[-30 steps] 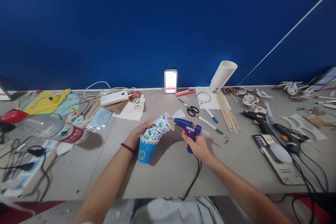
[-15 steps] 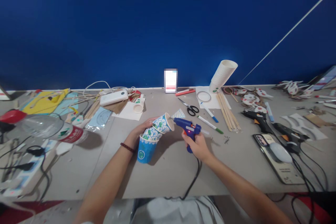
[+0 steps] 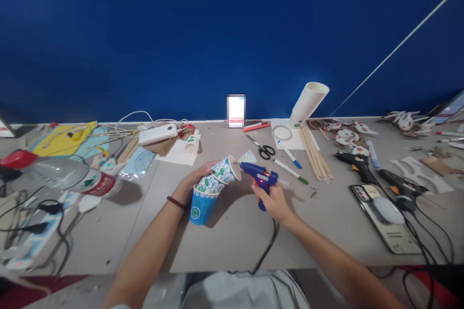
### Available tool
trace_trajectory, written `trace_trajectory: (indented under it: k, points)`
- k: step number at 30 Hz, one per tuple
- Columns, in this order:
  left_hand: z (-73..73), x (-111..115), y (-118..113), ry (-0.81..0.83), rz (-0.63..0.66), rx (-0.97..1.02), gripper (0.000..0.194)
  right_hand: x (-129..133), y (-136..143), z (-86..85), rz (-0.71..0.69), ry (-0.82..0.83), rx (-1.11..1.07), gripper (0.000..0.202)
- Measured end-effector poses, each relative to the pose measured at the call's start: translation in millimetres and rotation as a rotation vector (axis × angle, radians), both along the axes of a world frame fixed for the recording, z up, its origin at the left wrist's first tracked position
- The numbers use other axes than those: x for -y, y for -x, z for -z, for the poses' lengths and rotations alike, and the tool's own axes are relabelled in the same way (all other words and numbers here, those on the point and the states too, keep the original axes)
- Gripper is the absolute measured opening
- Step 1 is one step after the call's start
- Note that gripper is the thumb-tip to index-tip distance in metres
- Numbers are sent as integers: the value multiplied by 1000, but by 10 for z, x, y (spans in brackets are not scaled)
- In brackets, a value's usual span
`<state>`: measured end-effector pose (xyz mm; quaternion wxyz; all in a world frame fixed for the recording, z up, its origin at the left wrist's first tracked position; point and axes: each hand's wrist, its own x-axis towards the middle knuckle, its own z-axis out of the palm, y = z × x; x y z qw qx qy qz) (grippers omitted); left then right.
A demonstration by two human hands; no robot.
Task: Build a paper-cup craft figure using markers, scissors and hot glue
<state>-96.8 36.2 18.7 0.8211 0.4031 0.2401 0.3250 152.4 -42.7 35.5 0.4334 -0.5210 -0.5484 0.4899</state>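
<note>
Before a deep-blue wall (image 3: 181, 34), the left hand (image 3: 196, 177) holds a bent column of patterned paper cups (image 3: 211, 186) midway between the near and far edges of a gray work surface (image 3: 217, 251) while the right hand (image 3: 273, 201) grips a blue glue gun (image 3: 259, 175), its nozzle (image 3: 241, 166) just beside the rim of the top cup (image 3: 223, 170).

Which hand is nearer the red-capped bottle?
Left. The left hand, holding patterned cups, is right of the bottle; the right hand, holding the blue glue gun, is farther right.
</note>
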Motion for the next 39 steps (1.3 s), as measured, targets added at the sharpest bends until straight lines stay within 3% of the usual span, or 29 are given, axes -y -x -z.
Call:
trace_trajectory:
  k: [39]
  points:
    - [-15, 30, -5, 22, -20, 7, 67, 18, 8, -27, 24, 9, 22, 26]
